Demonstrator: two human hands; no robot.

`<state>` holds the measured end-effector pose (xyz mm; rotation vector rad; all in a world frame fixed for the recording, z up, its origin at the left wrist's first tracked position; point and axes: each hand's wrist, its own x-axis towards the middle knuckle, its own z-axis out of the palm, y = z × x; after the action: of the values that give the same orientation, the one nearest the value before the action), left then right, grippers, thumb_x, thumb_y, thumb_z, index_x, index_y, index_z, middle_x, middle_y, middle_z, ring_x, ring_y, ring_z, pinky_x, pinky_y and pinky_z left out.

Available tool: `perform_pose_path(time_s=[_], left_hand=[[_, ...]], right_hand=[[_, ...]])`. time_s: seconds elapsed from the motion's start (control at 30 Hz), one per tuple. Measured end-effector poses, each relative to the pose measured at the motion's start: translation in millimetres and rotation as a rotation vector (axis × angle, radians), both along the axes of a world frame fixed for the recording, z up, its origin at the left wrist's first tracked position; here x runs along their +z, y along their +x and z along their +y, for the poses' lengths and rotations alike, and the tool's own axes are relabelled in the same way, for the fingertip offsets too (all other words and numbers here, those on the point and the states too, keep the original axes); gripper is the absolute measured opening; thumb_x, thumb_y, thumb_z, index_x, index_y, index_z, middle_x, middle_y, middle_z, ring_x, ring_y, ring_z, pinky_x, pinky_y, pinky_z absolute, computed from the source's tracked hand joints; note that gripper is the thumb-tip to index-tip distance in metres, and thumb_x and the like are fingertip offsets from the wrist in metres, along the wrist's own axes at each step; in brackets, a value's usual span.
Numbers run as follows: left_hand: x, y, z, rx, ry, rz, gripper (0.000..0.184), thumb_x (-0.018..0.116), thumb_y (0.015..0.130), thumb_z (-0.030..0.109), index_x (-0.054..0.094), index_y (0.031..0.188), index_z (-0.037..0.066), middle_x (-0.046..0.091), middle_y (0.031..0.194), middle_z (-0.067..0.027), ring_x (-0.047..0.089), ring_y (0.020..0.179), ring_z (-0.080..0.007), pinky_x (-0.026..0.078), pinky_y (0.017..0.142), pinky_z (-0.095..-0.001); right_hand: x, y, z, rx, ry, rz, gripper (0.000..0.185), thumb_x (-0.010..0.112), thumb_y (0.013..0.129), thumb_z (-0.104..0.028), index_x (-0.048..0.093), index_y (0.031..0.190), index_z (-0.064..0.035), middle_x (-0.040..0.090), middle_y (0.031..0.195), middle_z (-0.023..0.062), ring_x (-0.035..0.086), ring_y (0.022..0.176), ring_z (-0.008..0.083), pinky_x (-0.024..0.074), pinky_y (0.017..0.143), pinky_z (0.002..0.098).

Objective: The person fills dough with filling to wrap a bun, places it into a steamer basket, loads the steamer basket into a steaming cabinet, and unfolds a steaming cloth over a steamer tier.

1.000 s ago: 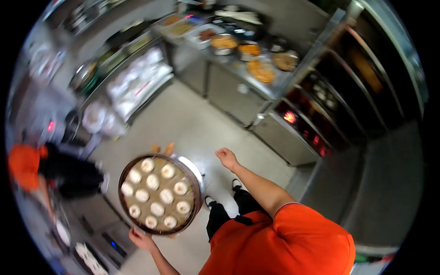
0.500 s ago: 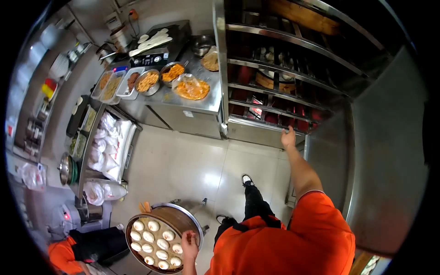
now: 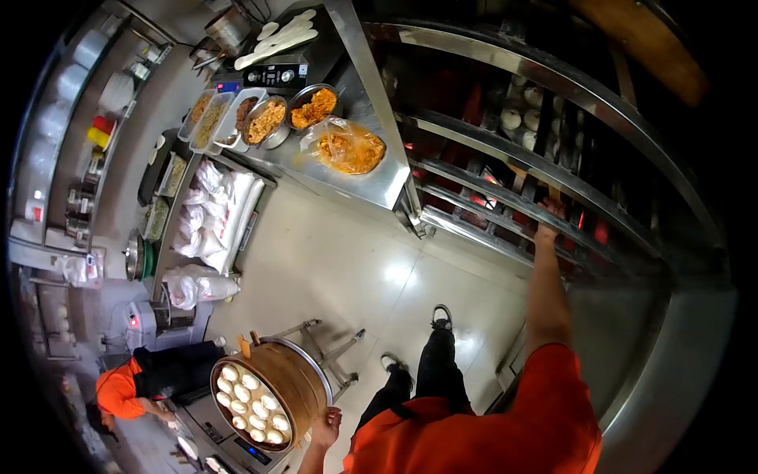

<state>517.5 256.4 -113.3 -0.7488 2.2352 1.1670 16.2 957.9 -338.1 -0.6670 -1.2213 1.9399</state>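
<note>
My right arm reaches into the metal rack, and my right hand (image 3: 551,215) is between two of its bars (image 3: 505,193), close to a piece of light wood. Shadow blurs its fingertips, so their grip is unclear. My left hand (image 3: 326,426) is low beside a round wooden steamer (image 3: 304,379), fingers curled in, with nothing visible in them. Several white buns (image 3: 260,408) lie in the steamer's top layer. Deeper in the rack, more round white buns (image 3: 530,118) show behind the bars.
A steel counter (image 3: 363,186) holds bowls of orange filling (image 3: 314,107), tubs and a plastic bag of filling (image 3: 347,148). White sacks (image 3: 209,217) fill a low shelf. A co-worker in an orange top (image 3: 118,391) is at lower left. The steamer stand's legs (image 3: 339,347) stick out over the floor.
My right hand has gone from the rack's front edge to between its bars. The view has shifted nearer the rack. My left hand is still beside the steamer, now lower along its side.
</note>
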Motion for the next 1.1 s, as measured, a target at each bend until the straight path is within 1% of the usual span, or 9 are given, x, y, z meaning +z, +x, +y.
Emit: perform_pose_path(time_s=[0.1,0.27,0.33,0.57,0.7,0.77,0.9,1.0,1.1], left_hand=[[1.4,-15.2,6.3,-0.007,-0.019,-0.031,0.015,0.059,0.095,0.008,0.064,0.107,0.002,0.069,0.088,-0.0089,0.067,0.077,-0.0175,0.054,0.071,-0.0306],[-18.1,-26.2,4.3,-0.170,-0.052,0.016,0.018,0.060,0.097,0.014,0.065,0.109,0.002,0.070,0.090,-0.0102,0.067,0.077,-0.0197,0.053,0.073,-0.0310],[-1.5,-61.9,24.0,-0.228,-0.054,-0.023,0.021,0.062,0.097,0.016,0.065,0.111,0.002,0.070,0.091,-0.0106,0.066,0.076,-0.0210,0.053,0.072,-0.0313],[6.5,-185.1,103.5,-0.497,0.081,0.007,0.021,0.060,0.099,0.017,0.063,0.115,0.002,0.068,0.095,-0.0072,0.063,0.082,-0.0143,0.052,0.075,-0.0301],[-28.2,-261.4,166.5,-0.489,0.392,0.316,0.032,0.065,0.097,0.027,0.063,0.116,0.001,0.067,0.101,-0.0085,0.062,0.083,-0.0156,0.052,0.072,-0.0300],[-31.5,-308.8,204.2,-0.418,0.413,0.276,0.036,0.068,0.096,0.029,0.062,0.119,0.002,0.066,0.108,-0.0075,0.062,0.087,-0.0169,0.052,0.076,-0.0305],[-53.1,-405.5,266.9,-0.275,0.460,0.304,0.068,0.067,0.092,0.051,0.051,0.137,0.002,0.061,0.126,-0.0142,0.058,0.115,-0.0236,0.046,0.098,-0.0342],[-60.1,-450.6,296.5,-0.143,0.559,0.104,0.077,0.070,0.090,0.049,0.037,0.149,0.012,0.058,0.131,-0.0069,0.056,0.119,-0.0220,0.046,0.098,-0.0389],[-55.4,-457.6,314.8,-0.200,0.820,-0.006,0.079,0.075,0.089,0.039,0.037,0.151,0.006,0.055,0.140,-0.0131,0.054,0.127,-0.0251,0.043,0.105,-0.0369]], right_hand=[[11.2,8.1,-2.3,0.151,-0.337,0.250,0.021,0.062,0.097,-0.023,0.065,0.113,-0.0091,0.070,0.102,0.0094,0.068,0.088,0.0245,0.0564,0.070,0.0316],[85.4,24.8,-58.1,0.072,-0.249,0.120,0.009,0.061,0.097,-0.016,0.065,0.100,-0.0083,0.067,0.086,0.0057,0.063,0.071,0.0172,0.0524,0.063,0.0286],[114.0,45.8,-81.2,0.114,-0.339,-0.114,0.006,0.061,0.097,-0.015,0.063,0.097,-0.0088,0.064,0.081,0.0031,0.060,0.066,0.0135,0.0500,0.059,0.0247],[99.1,169.1,-155.1,0.204,-0.344,-0.186,0.014,0.059,0.101,-0.019,0.058,0.095,-0.0062,0.064,0.078,0.0048,0.059,0.066,0.0129,0.0476,0.059,0.0230],[136.4,251.1,-188.7,0.238,-0.406,-0.347,0.006,0.063,0.095,-0.011,0.058,0.095,-0.0075,0.063,0.079,0.0035,0.057,0.065,0.0122,0.0462,0.059,0.0249],[126.8,279.6,-190.9,0.375,-0.218,-0.460,0.016,0.070,0.087,-0.005,0.058,0.097,-0.0065,0.065,0.083,0.0049,0.057,0.068,0.0117,0.0465,0.060,0.0257],[149.0,302.5,-209.7,0.277,-0.005,-0.703,0.024,0.078,0.080,-0.004,0.061,0.096,-0.0047,0.063,0.082,0.0029,0.056,0.060,0.0088,0.0445,0.055,0.0236],[143.8,327.8,-209.7,0.233,0.072,-0.703,0.028,0.080,0.077,-0.005,0.064,0.099,-0.0013,0.068,0.087,0.0055,0.064,0.070,0.0145,0.0508,0.063,0.0288],[141.8,341.6,-201.8,0.207,0.371,-0.798,0.035,0.082,0.075,-0.006,0.066,0.105,0.0004,0.072,0.096,0.0094,0.069,0.084,0.0216,0.0540,0.077,0.0351]])
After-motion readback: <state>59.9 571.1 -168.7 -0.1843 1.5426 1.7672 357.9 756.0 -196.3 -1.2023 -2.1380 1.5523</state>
